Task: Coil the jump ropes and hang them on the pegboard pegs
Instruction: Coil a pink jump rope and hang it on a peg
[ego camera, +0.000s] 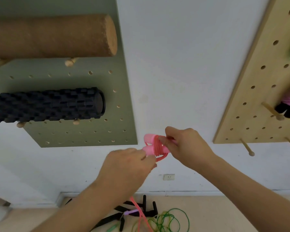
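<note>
Coiling the pink plastic jump rope before the white wall.
My left hand pinches its cord; my right hand grips the wrapped handles, between green pegboard and wooden pegboard.

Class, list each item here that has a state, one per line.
Pink jump rope: partly wound round its handles, tail hanging down.
Left hand: grips the rope.
Right hand: pinches the wound coil.
Thin green jump rope: loose on the floor.
Brown cork roller: resting on pegs.

Tan floor; green rope in loose loops beside black handles; purple handle among them
</note>
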{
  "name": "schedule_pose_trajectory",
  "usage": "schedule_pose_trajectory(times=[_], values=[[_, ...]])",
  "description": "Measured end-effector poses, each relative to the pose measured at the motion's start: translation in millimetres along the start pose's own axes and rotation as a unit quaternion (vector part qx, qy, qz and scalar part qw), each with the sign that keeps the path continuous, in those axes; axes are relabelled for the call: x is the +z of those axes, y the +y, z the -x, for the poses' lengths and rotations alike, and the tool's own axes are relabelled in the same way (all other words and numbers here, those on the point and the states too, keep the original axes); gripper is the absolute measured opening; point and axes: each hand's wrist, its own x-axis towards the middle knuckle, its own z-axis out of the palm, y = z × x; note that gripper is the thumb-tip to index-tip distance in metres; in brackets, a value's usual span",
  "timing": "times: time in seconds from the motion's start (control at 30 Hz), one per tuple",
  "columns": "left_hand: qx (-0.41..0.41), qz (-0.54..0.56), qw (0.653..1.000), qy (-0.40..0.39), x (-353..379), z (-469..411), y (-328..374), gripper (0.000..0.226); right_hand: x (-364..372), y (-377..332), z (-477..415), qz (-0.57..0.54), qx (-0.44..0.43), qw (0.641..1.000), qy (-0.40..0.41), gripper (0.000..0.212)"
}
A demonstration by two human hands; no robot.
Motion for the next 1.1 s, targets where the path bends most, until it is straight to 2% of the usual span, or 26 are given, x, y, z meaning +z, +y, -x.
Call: schedule_pose_trajectory(times=[0.07, 0.1, 0.17, 0.27, 0.37, 0.43, 0.5, 0.57, 0.6, 0.67, 0.7, 0.77, 0.8, 0.83, 0.87, 0.9, 1.0, 1.03, 1.07, 1.1], values=[[-0.026, 0.042, 0.999, 0.016, -9.0, -7.9, -11.0, 0.037, -5.6, -6.1, 3.3, -0.009, -0.043, 0.999, -0.026, 0.044], [-0.026, 0.059, 0.998, 0.026, -15.0, -13.5, -16.2, 0.041, -8.7, -10.6, 5.9, -0.016, -0.062, 0.997, -0.037, 0.045], [-0.020, 0.126, 0.991, 0.037, -20.6, -23.4, -27.1, 0.038, -14.9, -20.3, 11.0, -0.064, -0.075, 0.993, -0.057, 0.044], [-0.063, 0.285, 0.956, 0.026, -21.7, -37.8, -39.8, 0.025, -28.3, -30.7, 13.7, -0.235, -0.048, 0.969, -0.059, 0.043], [-0.116, 0.481, 0.868, -0.046, -14.2, -45.3, -44.0, 0.008, -43.1, -36.7, 13.5, -0.263, -0.049, 0.961, -0.069, 0.045], [-0.098, 0.544, 0.828, -0.089, -9.4, -46.5, -44.1, 0.013, -49.9, -37.9, 13.1, -0.285, -0.040, 0.955, -0.074, 0.047], [-0.095, 0.616, 0.772, -0.127, -1.5, -48.1, -46.9, 0.033, -53.8, -37.7, 12.7, -0.327, -0.027, 0.942, -0.076, 0.048], [-0.106, 0.689, 0.700, -0.155, 3.4, -47.6, -48.4, 0.066, -55.7, -37.1, 12.0, -0.361, -0.024, 0.930, -0.069, 0.051], [-0.108, 0.718, 0.669, -0.158, 5.9, -47.9, -49.0, 0.070, -56.6, -36.5, 11.7, -0.372, -0.023, 0.926, -0.063, 0.052], [-0.123, 0.751, 0.631, -0.148, 8.2, -48.0, -42.2, 0.051, -58.4, -35.5, 10.6, -0.390, -0.017, 0.919, -0.053, 0.049], [-0.143, 0.777, 0.597, -0.141, 10.2, -47.3, -37.9, 0.045, -59.0, -35.1, 10.2, -0.401, -0.012, 0.915, -0.049, 0.047], [-0.251, 0.826, 0.484, -0.142, 26.1, -43.3, -31.7, 0.032, -57.3, -34.8, 10.2, -0.424, 0.004, 0.905, -0.033, 0.044], [-0.315, 0.825, 0.444, -0.151, 36.7, -40.2, -28.9, 0.028, -55.1, -35.2, 9.9, -0.435, 0.015, 0.900, -0.019, 0.042], [-0.360, 0.809, 0.436, -0.157, 41.5, -39.1, -24.9, 0.031, -52.1, -35.3, 9.2, -0.442, 0.028, 0.896, -0.004, 0.040], [-0.393, 0.776, 0.472, -0.144, 47.3, -37.7, -16.9, 0.035, -48.5, -35.0, 7.9, -0.447, 0.042, 0.893, 0.012, 0.039], [-0.412, 0.736, 0.526, -0.106, 48.4, -36.3, -5.9, 0.033, -44.1, -34.0, 5.8, -0.450, 0.058, 0.891, 0.028, 0.038], [-0.374, 0.609, 0.692, 0.102, 48.1, -31.1, 34.0, 0.028, -31.7, -28.8, -2.2, -0.439, 0.111, 0.889, 0.065, 0.035], [-0.339, 0.563, 0.741, 0.136, 51.0, -27.7, 44.7, 0.025, -28.1, -26.8, -4.4, -0.428, 0.123, 0.892, 0.073, 0.035], [-0.308, 0.513, 0.791, 0.129, 58.7, -23.2, 50.7, 0.025, -25.1, -24.4, -6.6, -0.414, 0.132, 0.897, 0.083, 0.035], [-0.289, 0.471, 0.825, 0.114, 62.1, -19.1, 55.7, 0.029, -22.6, -21.5, -8.9, -0.397, 0.140, 0.902, 0.096, 0.036]])
